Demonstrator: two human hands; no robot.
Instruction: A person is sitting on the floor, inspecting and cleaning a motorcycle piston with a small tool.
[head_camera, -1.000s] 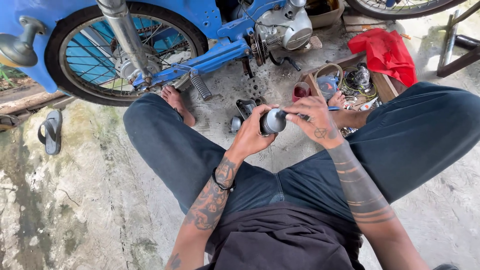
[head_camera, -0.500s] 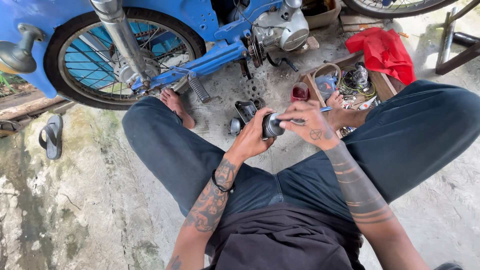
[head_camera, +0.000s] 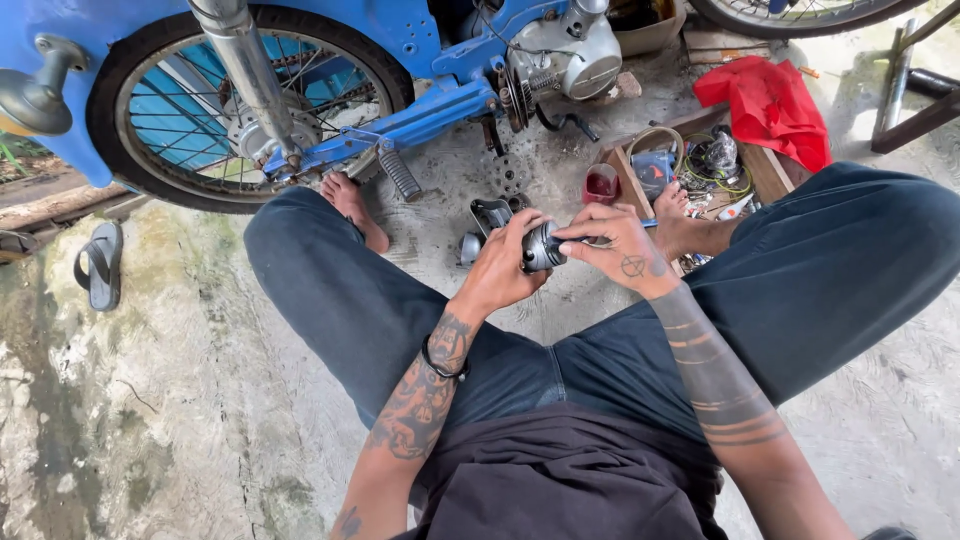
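Left hand (head_camera: 498, 268) wrapped the small round metal part (head_camera: 541, 248), held above the concrete floor (head_camera: 180, 400) between my knees. Right hand (head_camera: 622, 250) pinched a thin blue-handled tool (head_camera: 640, 226) against the part's face. Risk as I judged it: the tool could skid off the rounded metal into my left fingers, or the part could drop among the bits by the wooden tray (head_camera: 770, 172) under the blue motorbike (head_camera: 420, 110).

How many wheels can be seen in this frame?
2. One spoked wheel on the blue motorbike at upper left, in front of the person's left foot; part of a second wheel at the top right edge. Others may lie out of view.
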